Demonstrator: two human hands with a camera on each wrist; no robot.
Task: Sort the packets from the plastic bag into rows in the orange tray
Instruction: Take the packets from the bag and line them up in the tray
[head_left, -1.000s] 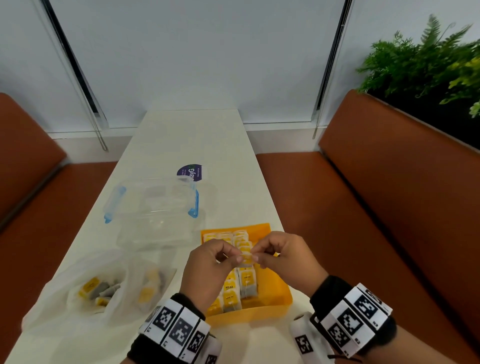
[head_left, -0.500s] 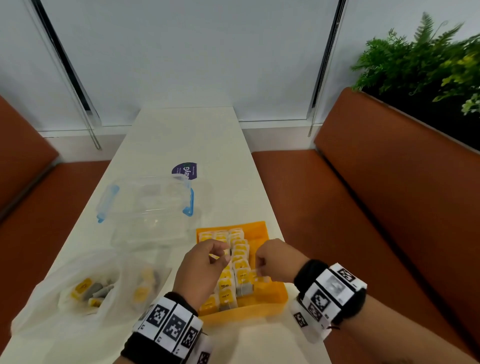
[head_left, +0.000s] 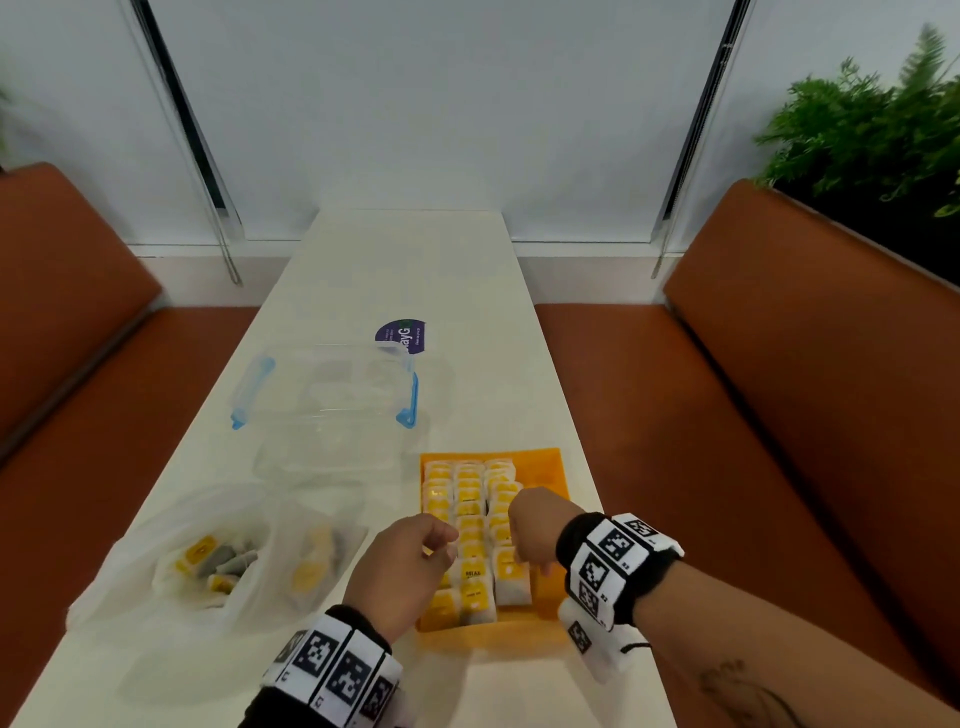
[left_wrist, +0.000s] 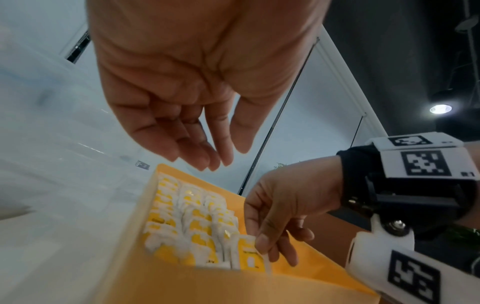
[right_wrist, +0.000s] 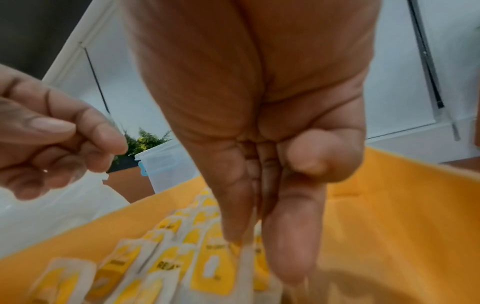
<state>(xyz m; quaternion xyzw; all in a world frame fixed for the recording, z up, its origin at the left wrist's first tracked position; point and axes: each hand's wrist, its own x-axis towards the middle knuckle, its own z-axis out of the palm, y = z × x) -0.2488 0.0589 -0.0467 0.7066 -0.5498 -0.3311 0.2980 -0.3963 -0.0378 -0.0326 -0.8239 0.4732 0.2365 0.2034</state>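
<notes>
The orange tray (head_left: 546, 464) lies on the white table, holding three rows of yellow-and-white packets (head_left: 470, 512). My right hand (head_left: 525, 560) reaches down into the tray and pinches one packet (head_left: 511, 578) at the near end of the right row. The left wrist view shows its thumb and fingers on that packet's (left_wrist: 248, 256) top edge. My left hand (head_left: 442, 545) hovers over the tray's left side, fingers relaxed (left_wrist: 221, 156) and holding nothing. The clear plastic bag (head_left: 171, 525) lies to the left with several packets (head_left: 218, 564) inside.
A clear storage box with blue clips (head_left: 324, 397) sits behind the bag, left of the tray's far end. A purple sticker (head_left: 400, 335) lies beyond it. Brown benches (head_left: 779, 415) flank the narrow table; a plant (head_left: 862, 135) stands at the right.
Both hands held one packet together above the tray. The right hand has since lowered it into the right row, and the left hand has let go and drawn back to the left.
</notes>
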